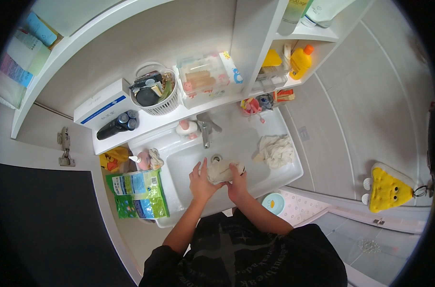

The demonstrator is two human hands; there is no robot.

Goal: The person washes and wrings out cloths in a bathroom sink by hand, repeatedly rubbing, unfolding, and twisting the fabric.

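Over the white sink basin (179,179), my two hands hold a crumpled off-white cloth (219,171) between them. My left hand (201,185) supports its left side, with the fingers stretched forward and the thumb along the near edge. On the other side my right hand (237,184) grips the cloth, its thumb on top. A small dark mark shows at the cloth's right end. Just beyond it are the drain (217,157) and the chrome faucet (206,131). A heap of white cloth (276,151) lies on the sink's right side, apart from my hands.
A pump bottle (186,128) stands left of the faucet. On the left ledge are a pink bottle (143,160) and a green packet (137,194). The shelf above holds a shaver (117,125), a basket (162,106) and a clear box (200,79). An open cabinet door (40,215) stands left.
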